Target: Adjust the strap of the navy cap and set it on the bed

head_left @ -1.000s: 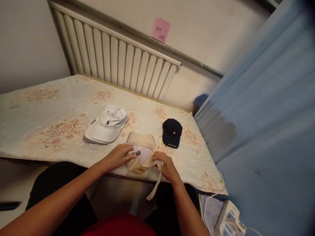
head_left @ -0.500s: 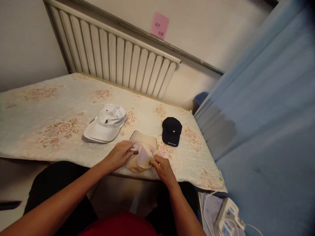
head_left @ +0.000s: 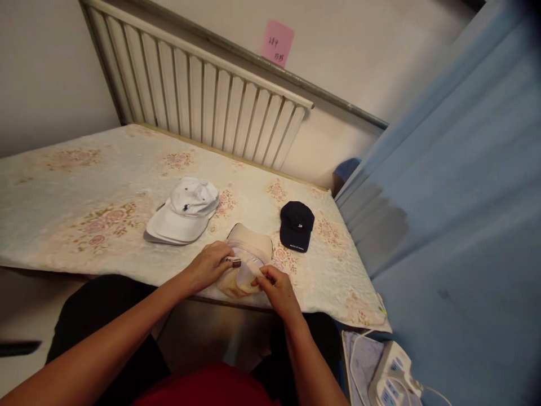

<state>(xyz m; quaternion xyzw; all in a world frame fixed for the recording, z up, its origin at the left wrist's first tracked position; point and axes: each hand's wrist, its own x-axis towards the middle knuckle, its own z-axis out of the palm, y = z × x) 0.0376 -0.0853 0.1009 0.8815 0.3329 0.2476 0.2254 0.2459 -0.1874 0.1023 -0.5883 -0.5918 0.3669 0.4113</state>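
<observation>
Head view: a beige cap (head_left: 247, 254) is being held upside down at the near edge of a floral-covered worktop (head_left: 84, 192). Its small metal buckle (head_left: 235, 262) is being pinched by the left hand (head_left: 208, 265), fingers closed. Its strap is being gripped by the right hand (head_left: 274, 287), fingers curled shut. A white cap (head_left: 183, 211) and a navy cap (head_left: 296, 225) are lying just behind.

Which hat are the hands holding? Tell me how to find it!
Look at the flowery table in front of the white radiator. Three hats lie on it; the held one is the beige cap at the near edge, between the left hand and right hand. Its neighbours are a white cap and a dark navy cap.
</observation>
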